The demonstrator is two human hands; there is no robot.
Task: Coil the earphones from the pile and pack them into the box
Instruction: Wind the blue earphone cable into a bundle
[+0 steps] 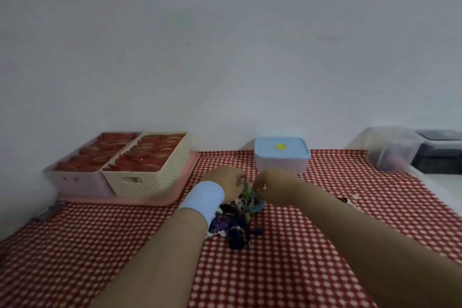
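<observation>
Item: earphones pile (237,217), centre of surface (300,270), within reach; left hand (223,184) pinches green earphone (246,189) at pile's 12 o'clock edge, I judge to draw it free; right hand (271,182) alongside, fingers curled, grip I cannot tell; box (281,157) at 1 o'clock, lid on.

Fills the lower half of the frame: table (446,191) under a red cloth (100,245) with white dots, bare and pale only at the right edge. Bears a pink tray (150,200) at left against the wall. Holds a pale box (281,165) with its blue lid on at centre back. Carries a tangled pile of earphones (240,229) just in front of that box. Shows a small dark-and-pale item (348,200) right of the pile, too blurred to name. Supports a clear container (392,152) and a dark box (440,156) at far right.
</observation>
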